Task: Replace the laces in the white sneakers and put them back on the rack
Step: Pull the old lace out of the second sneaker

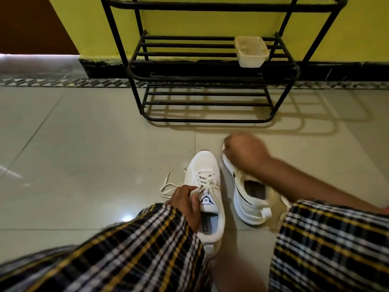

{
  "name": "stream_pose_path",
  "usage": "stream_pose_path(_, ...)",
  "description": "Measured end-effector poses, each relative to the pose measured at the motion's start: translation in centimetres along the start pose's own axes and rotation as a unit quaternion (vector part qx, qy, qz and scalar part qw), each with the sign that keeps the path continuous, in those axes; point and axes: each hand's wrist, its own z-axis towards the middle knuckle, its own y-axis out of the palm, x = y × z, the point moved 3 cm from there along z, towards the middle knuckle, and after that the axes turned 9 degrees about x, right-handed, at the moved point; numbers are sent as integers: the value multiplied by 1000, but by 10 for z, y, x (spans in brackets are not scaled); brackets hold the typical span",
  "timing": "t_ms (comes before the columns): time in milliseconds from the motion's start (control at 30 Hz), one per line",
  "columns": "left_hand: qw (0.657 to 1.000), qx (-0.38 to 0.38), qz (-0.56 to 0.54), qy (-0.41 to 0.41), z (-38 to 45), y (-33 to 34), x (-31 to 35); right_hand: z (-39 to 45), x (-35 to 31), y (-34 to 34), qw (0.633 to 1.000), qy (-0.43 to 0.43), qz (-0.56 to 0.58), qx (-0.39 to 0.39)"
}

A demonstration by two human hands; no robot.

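Two white sneakers stand on the tiled floor in front of me. The left sneaker [207,186] is laced with a cream lace [168,187] whose loose end trails onto the floor to its left. My left hand [185,202] grips this sneaker at the tongue, beside the lace. The right sneaker [248,199] stands a little apart, its front hidden under my right hand [244,152], which is curled over the toe and blurred. Whether that hand holds anything is unclear. The black metal shoe rack [210,66] stands against the yellow wall beyond.
A cream plastic tub [251,51] sits on the rack's middle shelf at the right. My plaid sleeves [126,249] fill the bottom of the view. Open tiled floor [84,144] stretches to the left; a dark doorway [31,24] is at the far left.
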Motion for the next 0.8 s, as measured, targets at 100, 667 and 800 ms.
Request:
stream_pose_path(100, 1000, -3, -2, -10, -1, 2, 1, -27, -55, 25, 983, -110, 66, -128)
stream_pose_path(667, 984, -79, 157, -2, 3, 5, -2, -8, -6, -9, 995, 58, -78, -27)
stream_pose_path(800, 989, -62, 134, 0, 2, 4, -2, -24, -21, 7, 993, 57, -20, -99)
